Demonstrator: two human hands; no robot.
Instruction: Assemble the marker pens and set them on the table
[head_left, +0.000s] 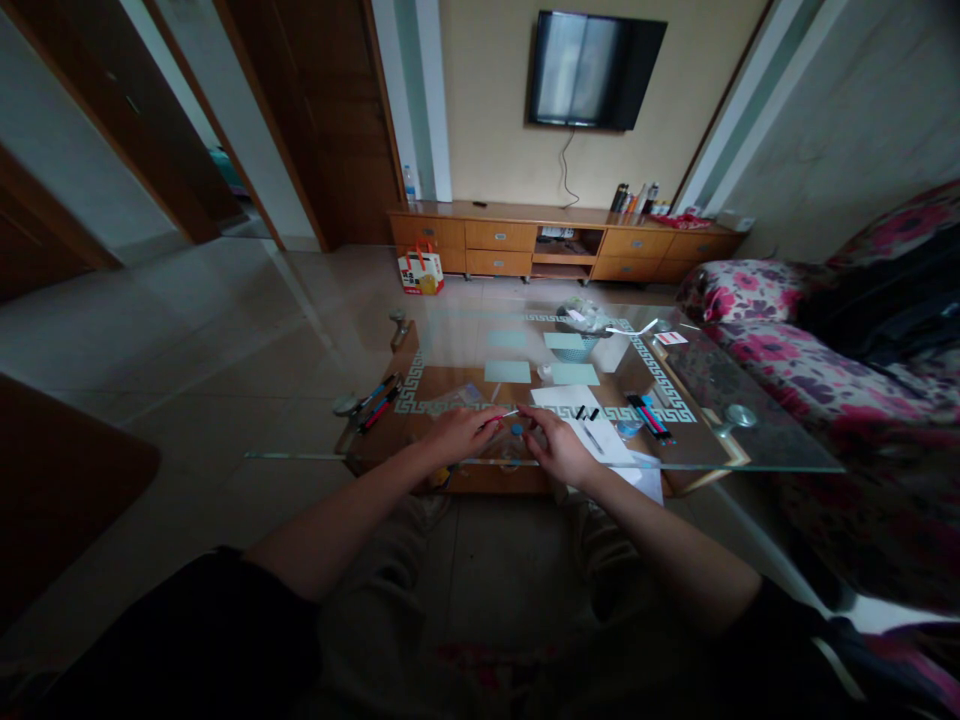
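My left hand [465, 433] is closed around a slim pen-like piece [510, 413], red near the fingers and pale at the end pointing right. It is held just above the front part of the glass table [465, 398]. Facing it, my right hand [559, 448] has curved, parted fingers, with the index fingertip close to the pale end. I make out nothing in its grasp. Right of that hand, white paper sheets [607, 440] bear two short black pieces [587, 413] and a thin grey pen part [592, 438]. A small blue round item [517, 430] shows between the hands.
Pens lie in a bunch at the table's left [379, 403] and right [649, 418]. Farther back stand a basket [576, 350] with a plastic bag [583, 315] and pale green cards [508, 372]. A floral sofa [795, 370] borders the right side; a wooden cabinet [499, 236] lies beyond.
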